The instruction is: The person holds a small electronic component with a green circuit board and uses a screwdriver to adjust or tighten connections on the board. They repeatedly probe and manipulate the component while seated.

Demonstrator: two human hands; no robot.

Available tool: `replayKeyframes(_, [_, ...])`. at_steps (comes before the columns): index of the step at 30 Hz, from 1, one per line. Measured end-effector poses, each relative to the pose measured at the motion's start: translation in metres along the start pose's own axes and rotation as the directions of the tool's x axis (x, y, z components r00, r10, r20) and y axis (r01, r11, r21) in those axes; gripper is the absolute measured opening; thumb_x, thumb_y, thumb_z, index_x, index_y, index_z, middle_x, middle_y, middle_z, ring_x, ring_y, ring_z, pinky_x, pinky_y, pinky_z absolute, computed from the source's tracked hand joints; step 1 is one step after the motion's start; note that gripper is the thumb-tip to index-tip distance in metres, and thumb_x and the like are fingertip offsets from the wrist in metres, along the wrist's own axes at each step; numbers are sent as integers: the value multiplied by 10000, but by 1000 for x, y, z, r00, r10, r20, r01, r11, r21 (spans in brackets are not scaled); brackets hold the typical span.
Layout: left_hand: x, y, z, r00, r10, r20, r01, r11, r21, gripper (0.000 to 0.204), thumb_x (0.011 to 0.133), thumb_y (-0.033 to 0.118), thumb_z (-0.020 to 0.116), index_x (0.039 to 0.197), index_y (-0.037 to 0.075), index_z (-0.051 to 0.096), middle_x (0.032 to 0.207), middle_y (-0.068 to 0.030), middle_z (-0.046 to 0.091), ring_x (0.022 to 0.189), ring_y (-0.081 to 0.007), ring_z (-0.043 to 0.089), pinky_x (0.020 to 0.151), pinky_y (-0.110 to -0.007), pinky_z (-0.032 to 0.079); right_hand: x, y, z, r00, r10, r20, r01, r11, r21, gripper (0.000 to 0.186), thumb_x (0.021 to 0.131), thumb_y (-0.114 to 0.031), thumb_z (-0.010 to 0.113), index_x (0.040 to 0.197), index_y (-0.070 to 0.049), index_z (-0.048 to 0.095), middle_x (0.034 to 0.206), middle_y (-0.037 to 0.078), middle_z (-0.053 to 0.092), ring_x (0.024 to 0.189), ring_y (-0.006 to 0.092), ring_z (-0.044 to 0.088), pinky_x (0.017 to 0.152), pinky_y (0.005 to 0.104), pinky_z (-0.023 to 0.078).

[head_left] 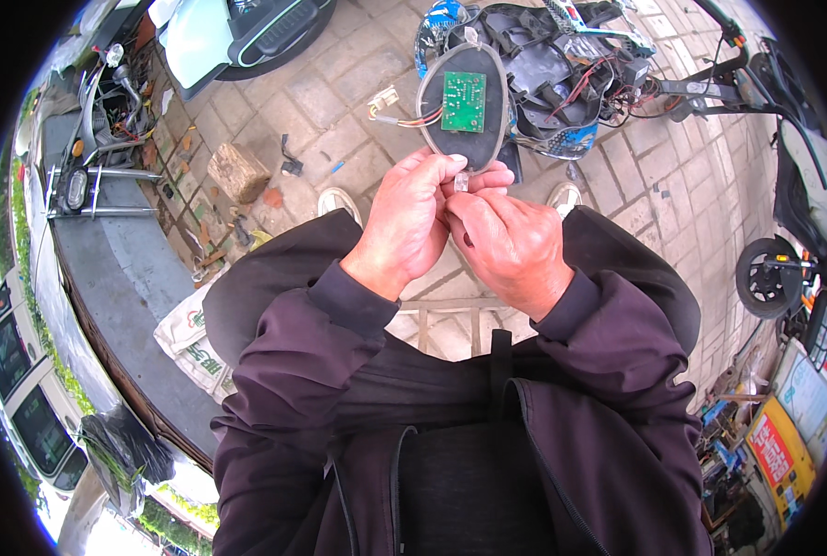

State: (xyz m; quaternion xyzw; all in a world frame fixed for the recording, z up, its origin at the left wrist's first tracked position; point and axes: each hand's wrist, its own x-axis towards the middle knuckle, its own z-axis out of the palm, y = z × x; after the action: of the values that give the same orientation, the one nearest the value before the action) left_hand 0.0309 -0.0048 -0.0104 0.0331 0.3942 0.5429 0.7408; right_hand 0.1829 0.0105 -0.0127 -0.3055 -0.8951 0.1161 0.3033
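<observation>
A dark oval panel with a grey rim is held up in front of me, its back face showing a green circuit board. From its left side run several thin coloured wires that end in white connectors. My left hand grips the panel's lower end, thumb on top and fingers behind. A small clear tab sticks out of that end. Close against the tab, my right hand is closed with fingertips pinched; whatever lies between them is hidden.
Beyond the panel, blue-and-black scooter body parts with loose wires lie on the brick paving. A wooden block rests at the left, near a metal ramp-like slab. A scooter wheel stands at the right.
</observation>
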Motion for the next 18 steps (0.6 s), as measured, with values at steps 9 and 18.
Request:
replayKeyframes(9, [3, -4, -9, 1000, -5, 5, 4, 999, 38, 318, 1019, 134, 501, 1215, -87, 618, 1150, -232, 722, 1059, -287, 708, 989, -398, 541, 5, -3, -8, 985, 164, 55, -173, 936, 305, 233, 762, 58, 765, 941, -61, 677, 866, 83, 694, 703, 258, 690, 606, 324, 544])
replayKeyframes(18, [0, -2, 0, 998, -39, -39, 38, 999, -34, 167, 998, 124, 539, 1057, -6, 626, 897, -52, 644, 813, -141, 625, 779, -333, 535, 7, -5, -13, 949, 294, 113, -313, 840, 443, 221, 807, 40, 744, 976, -88, 684, 903, 66, 736, 769, 266, 727, 640, 336, 568])
